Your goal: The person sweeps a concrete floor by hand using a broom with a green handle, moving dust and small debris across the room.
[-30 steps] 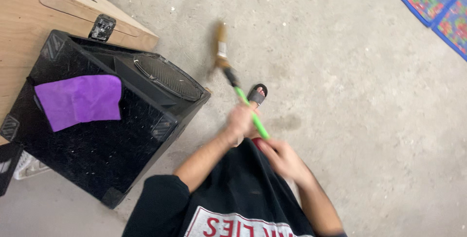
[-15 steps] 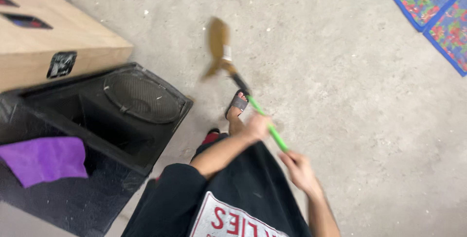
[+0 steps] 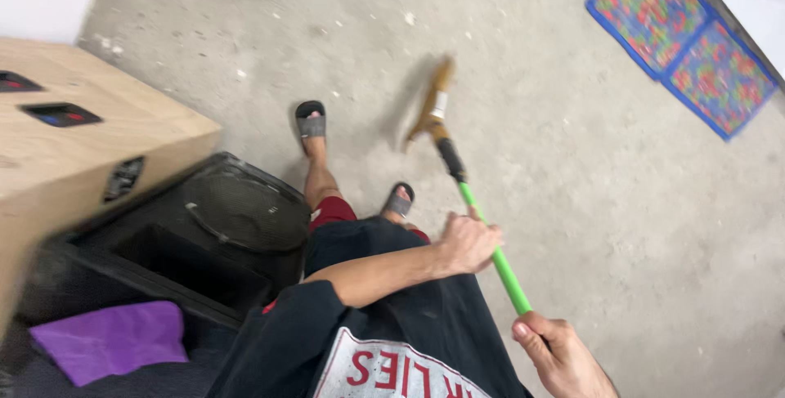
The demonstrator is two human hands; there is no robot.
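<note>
We see both hands closed around a broom [image 3: 458, 171]: the left hand [image 3: 468, 243] grips the green handle partway down, and the right hand [image 3: 561, 355] clasps its upper end near the lower edge of the view. The brown bristle head rests on the grey concrete floor [image 3: 572, 161], ahead of two sandalled feet. A black speaker cabinet [image 3: 204, 239] carrying a purple cloth [image 3: 110, 339] sits to the left, beside a wooden box [image 3: 74, 149]. Colourful mats [image 3: 679, 42] lie well apart, top right.

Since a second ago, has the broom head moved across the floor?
Yes. The broom head has swung away from the black speaker toward the colourful mat, though the camera shifted too.
</note>
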